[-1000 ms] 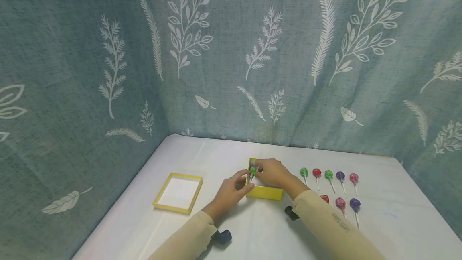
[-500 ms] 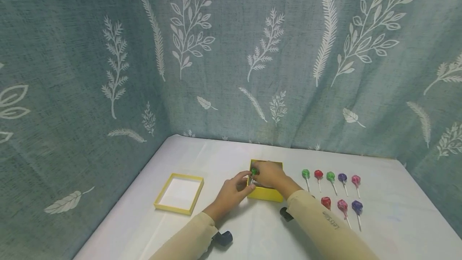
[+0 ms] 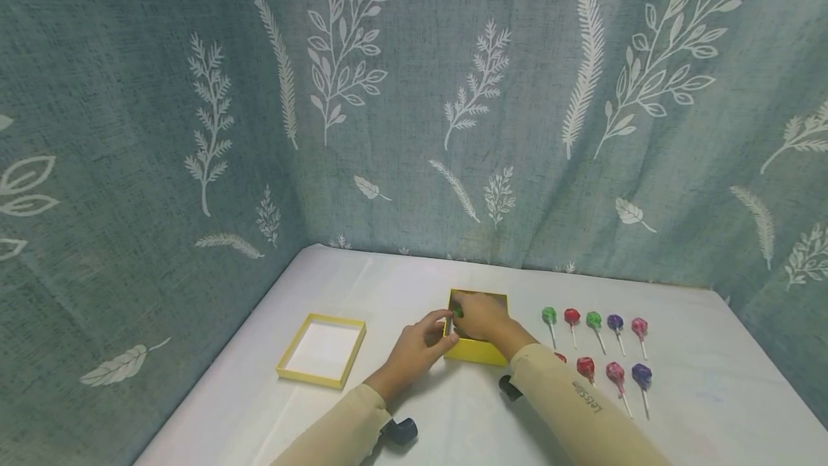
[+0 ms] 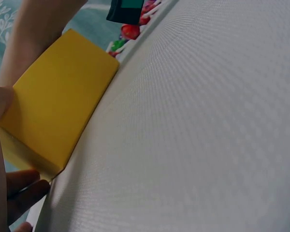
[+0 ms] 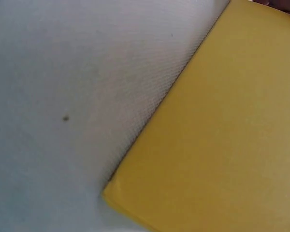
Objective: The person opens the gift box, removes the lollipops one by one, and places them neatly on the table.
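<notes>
A yellow open-topped box point(image 3: 475, 352) stands on the white table, its plain outer wall filling much of both wrist views. My left hand point(image 3: 414, 351) holds the box at its near left corner, thumb at the front wall point(image 4: 63, 96) and fingers along the left side. Reaching into the box from the right, my right hand point(image 3: 480, 315) pinches a green lollipop point(image 3: 458, 312) by the left inner wall. Most of that lollipop is hidden by the fingers, and the box floor is largely covered by the hand. In the right wrist view only the box wall point(image 5: 208, 135) shows clearly.
A shallow yellow-rimmed lid point(image 3: 310, 379) lies left of the hands, white inside. To the right, wrapped lollipops lie in two rows, among them a red one point(image 3: 572, 316), a pink one point(image 3: 615, 372) and a purple one point(image 3: 642, 375). A patterned curtain point(image 3: 401, 92) hangs behind the table.
My right hand has lowered the green lollipop from the box's rim down into its left side. The left hand stays at the corner. The head view has shifted slightly.
</notes>
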`<state>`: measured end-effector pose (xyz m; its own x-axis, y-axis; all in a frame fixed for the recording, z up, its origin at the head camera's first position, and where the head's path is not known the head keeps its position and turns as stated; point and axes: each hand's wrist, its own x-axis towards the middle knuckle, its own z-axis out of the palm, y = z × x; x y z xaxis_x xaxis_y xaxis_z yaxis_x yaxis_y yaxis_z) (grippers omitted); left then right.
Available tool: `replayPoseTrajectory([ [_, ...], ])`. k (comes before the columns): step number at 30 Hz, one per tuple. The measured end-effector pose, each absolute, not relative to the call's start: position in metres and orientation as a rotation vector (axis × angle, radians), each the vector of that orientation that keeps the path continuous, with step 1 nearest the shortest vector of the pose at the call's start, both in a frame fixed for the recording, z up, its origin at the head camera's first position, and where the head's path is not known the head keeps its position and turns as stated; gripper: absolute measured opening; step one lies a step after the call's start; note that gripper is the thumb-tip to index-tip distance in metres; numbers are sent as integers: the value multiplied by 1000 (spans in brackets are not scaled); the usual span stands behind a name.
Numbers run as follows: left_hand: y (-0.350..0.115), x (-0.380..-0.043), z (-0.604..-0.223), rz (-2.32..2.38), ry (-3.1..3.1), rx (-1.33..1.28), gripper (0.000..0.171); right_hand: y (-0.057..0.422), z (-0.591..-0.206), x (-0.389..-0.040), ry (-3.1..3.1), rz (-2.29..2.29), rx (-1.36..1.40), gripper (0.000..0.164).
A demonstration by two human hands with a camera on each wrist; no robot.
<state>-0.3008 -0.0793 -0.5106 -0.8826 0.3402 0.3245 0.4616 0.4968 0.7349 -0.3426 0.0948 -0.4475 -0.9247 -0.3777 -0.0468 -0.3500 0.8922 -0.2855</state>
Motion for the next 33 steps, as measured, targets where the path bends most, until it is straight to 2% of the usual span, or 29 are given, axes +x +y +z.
replayPoseTrajectory([
  [3,-78,-300,-510,-1350,-2593,-709,49,96,-450,-343,2965,-407,-579,18],
  [5,-77,-299,-510,-1352,-2595,-712,49,97,-451,-343,2970,-390,-573,15],
  [12,-76,-299,-510,-1347,-2605,-692,53,101,-446,-339,2959,-395,-552,24],
  [23,-76,-299,-509,-1336,-2621,-666,58,115,-432,-341,2998,-472,-490,22],
  [33,-77,-298,-508,-1341,-2616,-659,58,133,-417,-340,3035,-504,-413,26],
])
